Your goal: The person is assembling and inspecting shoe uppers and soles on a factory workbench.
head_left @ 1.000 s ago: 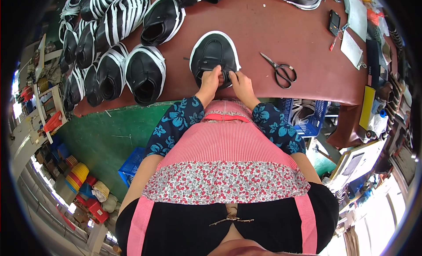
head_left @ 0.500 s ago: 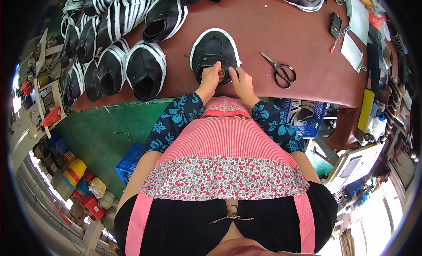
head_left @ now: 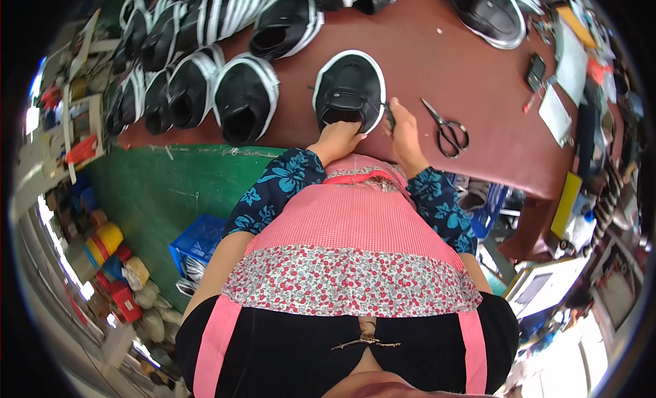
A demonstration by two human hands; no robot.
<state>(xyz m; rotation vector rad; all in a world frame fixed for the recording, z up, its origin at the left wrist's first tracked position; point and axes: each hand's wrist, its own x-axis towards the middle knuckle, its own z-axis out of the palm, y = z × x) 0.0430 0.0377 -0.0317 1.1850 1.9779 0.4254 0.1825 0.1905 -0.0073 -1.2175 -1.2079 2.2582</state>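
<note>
The middle shoe (head_left: 350,80) is showing black and white, the bench (head_left: 410,52) reddish brown, the sleeves (head_left: 288,174) blue-flowered navy.

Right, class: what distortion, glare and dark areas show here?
In the head view, the fisheye bows the near edge of the table; the bright opening at lower right washes out white; soft highlights show on the central black shoe; the corners fall to black.

My left forearm (head_left: 280,186) and right forearm (head_left: 443,200) angle inward toward the far side. My left hand (head_left: 339,139) lies back upward, fingers curled, pointing right; my right hand (head_left: 405,128), near but apart, is turned sideways, fingers bent.
</note>
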